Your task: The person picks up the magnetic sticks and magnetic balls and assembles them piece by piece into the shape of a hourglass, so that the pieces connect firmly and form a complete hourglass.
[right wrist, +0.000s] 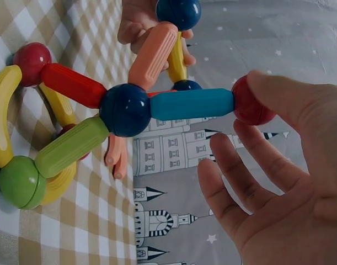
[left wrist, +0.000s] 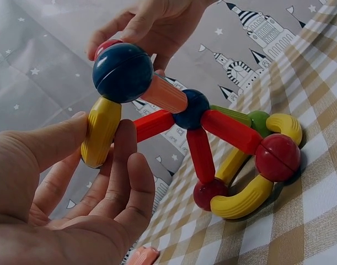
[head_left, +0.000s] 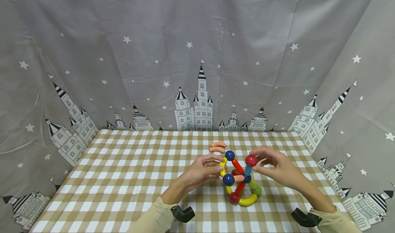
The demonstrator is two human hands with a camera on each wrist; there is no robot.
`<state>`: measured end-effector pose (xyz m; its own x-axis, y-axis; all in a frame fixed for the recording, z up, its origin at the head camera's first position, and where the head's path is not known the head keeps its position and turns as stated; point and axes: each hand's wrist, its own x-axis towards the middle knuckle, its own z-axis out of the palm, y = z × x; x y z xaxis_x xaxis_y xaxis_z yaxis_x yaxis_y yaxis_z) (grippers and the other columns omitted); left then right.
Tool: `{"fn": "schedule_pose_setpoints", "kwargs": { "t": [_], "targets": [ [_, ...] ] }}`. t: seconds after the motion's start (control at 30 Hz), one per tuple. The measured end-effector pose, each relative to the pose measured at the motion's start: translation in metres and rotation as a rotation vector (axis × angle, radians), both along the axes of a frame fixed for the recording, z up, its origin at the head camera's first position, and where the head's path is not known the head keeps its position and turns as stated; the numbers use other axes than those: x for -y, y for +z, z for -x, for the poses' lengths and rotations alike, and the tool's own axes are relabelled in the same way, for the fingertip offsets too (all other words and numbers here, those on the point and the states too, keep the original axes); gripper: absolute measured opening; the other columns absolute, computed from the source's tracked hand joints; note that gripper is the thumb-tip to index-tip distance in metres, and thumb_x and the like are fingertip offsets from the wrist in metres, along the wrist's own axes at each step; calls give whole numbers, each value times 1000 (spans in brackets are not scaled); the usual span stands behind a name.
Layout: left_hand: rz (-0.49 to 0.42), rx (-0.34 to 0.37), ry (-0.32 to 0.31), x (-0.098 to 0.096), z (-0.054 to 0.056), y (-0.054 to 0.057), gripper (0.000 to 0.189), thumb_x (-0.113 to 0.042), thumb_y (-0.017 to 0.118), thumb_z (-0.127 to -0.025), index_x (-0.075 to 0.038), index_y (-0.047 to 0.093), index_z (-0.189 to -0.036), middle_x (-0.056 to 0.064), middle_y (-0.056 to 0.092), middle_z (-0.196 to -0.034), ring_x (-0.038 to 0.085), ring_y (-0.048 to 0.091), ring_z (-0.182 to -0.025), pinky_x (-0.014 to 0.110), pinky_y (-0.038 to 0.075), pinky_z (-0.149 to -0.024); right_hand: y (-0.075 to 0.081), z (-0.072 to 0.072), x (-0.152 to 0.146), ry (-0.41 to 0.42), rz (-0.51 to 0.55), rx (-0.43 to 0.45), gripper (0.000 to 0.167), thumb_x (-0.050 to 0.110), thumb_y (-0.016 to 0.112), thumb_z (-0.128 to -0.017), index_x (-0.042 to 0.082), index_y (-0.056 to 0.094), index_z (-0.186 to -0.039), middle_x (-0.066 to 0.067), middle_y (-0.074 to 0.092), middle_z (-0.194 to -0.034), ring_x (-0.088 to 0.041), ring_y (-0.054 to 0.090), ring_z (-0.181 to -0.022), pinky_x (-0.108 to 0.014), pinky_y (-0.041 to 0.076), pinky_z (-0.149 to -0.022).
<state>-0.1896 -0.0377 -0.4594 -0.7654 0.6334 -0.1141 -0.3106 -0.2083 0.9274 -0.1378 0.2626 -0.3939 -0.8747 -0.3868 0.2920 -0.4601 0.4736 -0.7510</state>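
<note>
A ball-and-rod building-toy structure stands on the table. Its central blue ball (right wrist: pixel 124 110) rises on red and green rods above a ring of curved yellow rods, red balls and a green ball (head_left: pixel 256 191). My left hand (head_left: pixel 199 171) pinches a yellow curved rod (left wrist: pixel 102 130) between thumb and fingers. That rod joins a near blue ball (head_left: pixel 228 179), on a peach rod (right wrist: pixel 153 55), to a farther blue ball (head_left: pixel 229 155), on a red rod (head_left: pixel 238 166). With thumb and fingers my right hand (head_left: pixel 282 166) grips a red ball (right wrist: pixel 245 105) topping a light-blue rod (right wrist: pixel 192 104).
Two loose peach curved rods (head_left: pixel 217 149) lie on the table behind the structure. A brown-and-white checked cloth (head_left: pixel 129 171) covers the table. Behind it hangs a grey curtain (head_left: pixel 148 27) with castles and stars.
</note>
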Motion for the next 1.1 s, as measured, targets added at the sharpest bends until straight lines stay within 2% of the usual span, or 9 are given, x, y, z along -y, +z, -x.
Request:
{"fn": "schedule_pose_setpoints", "kwargs": {
  "t": [0.13, 0.23, 0.4, 0.6, 0.73, 0.9, 1.1],
  "targets": [
    [20, 10, 16, 0, -1, 0, 32, -4, 69, -98, 1, 63, -129, 22, 68, -117, 19, 66, -90, 35, 58, -80, -4, -1, -6, -26, 6, 41, 44, 11, 77, -93, 12, 61, -134, -6, 68, -124, -20, 68, -102, -29, 57, -85],
    [26, 11, 21, 0, -1, -1, 31, -4, 69, -98, 0, 63, -128, 22, 68, -118, 19, 66, -92, 35, 58, -80, -13, -1, -12, -35, 15, 77, 47, 13, 76, -94, 11, 59, -137, -9, 67, -128, -25, 68, -105, -29, 57, -85],
    [22, 9, 13, 0, 0, -2, 32, -5, 68, -98, 1, 62, -129, 19, 69, -117, 19, 66, -90, 35, 58, -81, -39, -2, -27, -40, 12, 171, 48, 18, 75, -95, 12, 57, -140, -13, 66, -130, -27, 68, -105, -28, 57, -84],
    [25, 8, 9, -1, 0, -2, 33, -7, 69, -99, 1, 62, -130, 22, 67, -121, 19, 66, -91, 35, 58, -82, -75, -11, -41, 27, -56, 231, 50, 9, 74, -94, 5, 56, -140, -22, 66, -125, -19, 68, -95, -29, 56, -82],
    [28, 4, 19, -1, -1, -1, 32, -5, 69, -98, 1, 63, -129, 20, 69, -118, 19, 66, -91, 35, 58, -81, -90, -17, -41, 41, -103, 266, 45, 14, 76, -93, 8, 61, -135, -12, 68, -120, -13, 66, -89, -27, 56, -78],
    [29, 1, 27, 0, -1, 0, 31, -4, 70, -97, 0, 64, -128, 19, 70, -116, 19, 66, -91, 35, 58, -80, -98, -18, -35, 6, -145, 239, 35, 19, 78, -92, 12, 68, -125, -1, 69, -111, -8, 64, -86, -27, 55, -75],
    [27, 2, 5, 2, 0, 0, 34, -7, 70, -98, 1, 61, -130, 18, 69, -119, 19, 66, -91, 34, 58, -82, -103, -17, -30, -41, -153, 235, 33, 19, 79, -91, 10, 69, -121, 1, 69, -108, -6, 62, -85, -26, 54, -73]
  ]
}}
